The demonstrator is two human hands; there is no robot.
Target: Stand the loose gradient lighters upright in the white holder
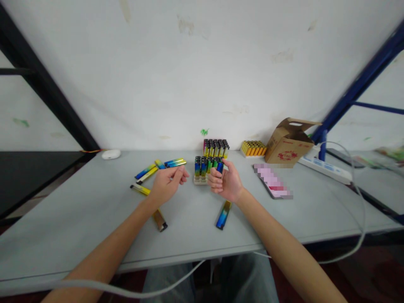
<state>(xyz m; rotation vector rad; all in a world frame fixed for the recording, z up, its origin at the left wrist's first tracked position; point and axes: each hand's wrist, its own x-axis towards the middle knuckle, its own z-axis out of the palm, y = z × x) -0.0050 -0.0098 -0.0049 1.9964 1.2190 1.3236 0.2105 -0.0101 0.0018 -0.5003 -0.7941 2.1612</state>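
My right hand point(225, 181) is curled around a blue lighter point(220, 166), holding it upright beside a small tray of lighters point(202, 170) at the table's middle. My left hand point(168, 183) hovers just left of that tray with its fingers loosely curled and nothing visible in them. Several long gradient-coloured sleeves point(158, 167) lie behind and under the left hand, and one blue-yellow sleeve point(223, 214) lies near my right wrist. A brownish sleeve point(159, 219) lies by my left forearm.
A second tray of dark lighters point(216, 148) and a tray of yellow lighters point(253, 148) stand at the back by the wall. A cardboard box point(288, 145), a pink flat item point(273, 182), a power strip point(325, 168) and a white cable point(356, 202) occupy the right side.
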